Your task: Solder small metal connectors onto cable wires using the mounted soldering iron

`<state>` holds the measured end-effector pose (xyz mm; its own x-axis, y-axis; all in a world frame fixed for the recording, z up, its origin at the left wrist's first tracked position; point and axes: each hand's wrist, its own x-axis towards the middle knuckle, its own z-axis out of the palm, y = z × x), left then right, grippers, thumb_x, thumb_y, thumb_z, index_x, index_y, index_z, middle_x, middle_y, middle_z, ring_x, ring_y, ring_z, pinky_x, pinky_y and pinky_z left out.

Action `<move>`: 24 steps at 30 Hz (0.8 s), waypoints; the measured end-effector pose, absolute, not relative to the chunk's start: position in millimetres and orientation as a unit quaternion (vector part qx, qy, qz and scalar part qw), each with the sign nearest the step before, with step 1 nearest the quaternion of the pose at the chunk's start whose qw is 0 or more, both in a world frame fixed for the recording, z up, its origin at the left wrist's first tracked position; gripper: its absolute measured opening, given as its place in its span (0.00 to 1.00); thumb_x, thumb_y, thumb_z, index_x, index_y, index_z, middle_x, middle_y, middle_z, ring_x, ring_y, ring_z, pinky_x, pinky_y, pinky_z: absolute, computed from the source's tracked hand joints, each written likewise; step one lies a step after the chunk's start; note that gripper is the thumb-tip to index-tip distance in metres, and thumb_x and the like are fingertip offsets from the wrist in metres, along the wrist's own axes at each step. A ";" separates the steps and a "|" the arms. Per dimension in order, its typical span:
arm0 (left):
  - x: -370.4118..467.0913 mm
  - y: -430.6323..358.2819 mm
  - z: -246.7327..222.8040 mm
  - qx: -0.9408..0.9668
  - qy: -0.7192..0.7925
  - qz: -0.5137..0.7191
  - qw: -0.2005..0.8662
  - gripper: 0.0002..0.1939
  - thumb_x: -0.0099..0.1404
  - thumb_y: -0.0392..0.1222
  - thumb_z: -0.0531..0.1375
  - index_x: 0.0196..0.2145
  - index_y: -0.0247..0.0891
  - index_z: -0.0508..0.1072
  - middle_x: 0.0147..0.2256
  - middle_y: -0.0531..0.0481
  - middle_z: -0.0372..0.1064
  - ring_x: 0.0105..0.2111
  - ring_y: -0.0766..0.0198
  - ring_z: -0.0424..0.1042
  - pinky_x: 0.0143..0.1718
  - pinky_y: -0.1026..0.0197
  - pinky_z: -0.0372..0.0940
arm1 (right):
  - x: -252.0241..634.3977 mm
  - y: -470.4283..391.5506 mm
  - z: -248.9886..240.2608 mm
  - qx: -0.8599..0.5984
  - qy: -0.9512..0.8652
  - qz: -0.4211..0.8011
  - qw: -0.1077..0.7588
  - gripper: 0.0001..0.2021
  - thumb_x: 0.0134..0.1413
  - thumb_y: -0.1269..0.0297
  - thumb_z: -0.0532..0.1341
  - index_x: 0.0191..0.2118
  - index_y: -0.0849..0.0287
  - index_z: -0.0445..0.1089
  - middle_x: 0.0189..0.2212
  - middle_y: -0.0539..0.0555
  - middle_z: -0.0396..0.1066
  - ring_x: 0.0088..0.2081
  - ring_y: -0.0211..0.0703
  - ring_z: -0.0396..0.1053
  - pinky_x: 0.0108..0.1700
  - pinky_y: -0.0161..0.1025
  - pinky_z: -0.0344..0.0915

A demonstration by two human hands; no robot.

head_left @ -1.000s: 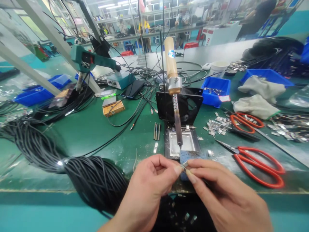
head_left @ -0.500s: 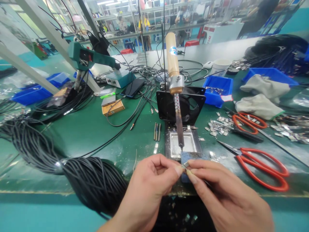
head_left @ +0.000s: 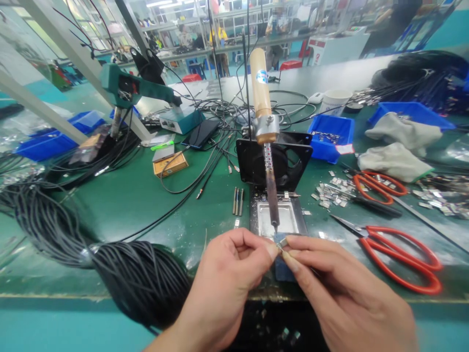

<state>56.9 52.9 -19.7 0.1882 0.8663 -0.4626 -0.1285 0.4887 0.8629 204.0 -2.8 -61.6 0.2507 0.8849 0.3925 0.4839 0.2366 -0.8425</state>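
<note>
Just below the tip of a wooden-handled soldering iron (head_left: 271,198), my two hands meet, fingertips nearly touching. My right hand (head_left: 340,288) pinches a small silver metal connector (head_left: 283,241) between thumb and fingers. Thumb and forefinger of my left hand (head_left: 229,278) press together at the connector's near end; what they hold, if anything, is too small to make out. Beneath the fingertips lies a blue block (head_left: 284,271), mostly covered by my right hand. The iron is clamped point-down over a shallow metal tray (head_left: 262,215).
A black fan (head_left: 252,164) stands behind the iron. Red-handled scissors (head_left: 406,254) and loose metal connectors (head_left: 331,195) lie to the right, near a blue bin (head_left: 330,139). A thick bundle of black cables (head_left: 142,278) hangs over the front edge at left.
Both hands stay together in the same pinch, shifted very slightly upward toward the iron's tip. The view has moved a little; the tools on the bench look unmoved.
</note>
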 end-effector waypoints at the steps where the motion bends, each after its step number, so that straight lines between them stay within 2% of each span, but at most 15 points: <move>1: 57.0 53.5 -19.4 0.353 0.523 0.363 0.685 0.12 0.57 0.41 0.71 0.23 0.36 0.73 0.19 0.59 0.60 0.21 0.71 0.50 0.21 0.67 0.48 | 203.9 -1.9 -61.3 -0.589 -0.582 0.189 0.528 0.05 0.61 0.68 0.67 0.39 0.49 0.77 0.43 0.46 0.81 0.42 0.39 0.80 0.49 0.33 0.76; 12: 57.4 57.1 -18.9 0.359 0.528 0.363 0.679 0.12 0.59 0.40 0.70 0.23 0.36 0.72 0.19 0.59 0.60 0.21 0.72 0.50 0.22 0.67 0.48 | 202.4 2.6 -60.2 -0.588 -0.582 0.176 0.533 0.06 0.61 0.69 0.66 0.39 0.49 0.77 0.42 0.45 0.80 0.42 0.35 0.79 0.50 0.30 0.74; 18: 57.4 59.4 -18.6 0.358 0.519 0.365 0.685 0.12 0.59 0.40 0.70 0.24 0.35 0.72 0.20 0.58 0.61 0.21 0.72 0.50 0.21 0.67 0.47 | 203.4 8.3 -59.3 -0.586 -0.589 0.160 0.533 0.04 0.61 0.69 0.67 0.38 0.51 0.78 0.42 0.47 0.80 0.41 0.37 0.80 0.49 0.31 0.75; 24: 57.2 60.3 -17.9 0.357 0.519 0.368 0.684 0.12 0.59 0.39 0.70 0.23 0.35 0.72 0.20 0.57 0.62 0.21 0.72 0.50 0.21 0.68 0.47 | 204.1 9.5 -58.9 -0.576 -0.596 0.146 0.541 0.05 0.60 0.71 0.67 0.38 0.52 0.78 0.41 0.46 0.80 0.41 0.32 0.79 0.50 0.25 0.72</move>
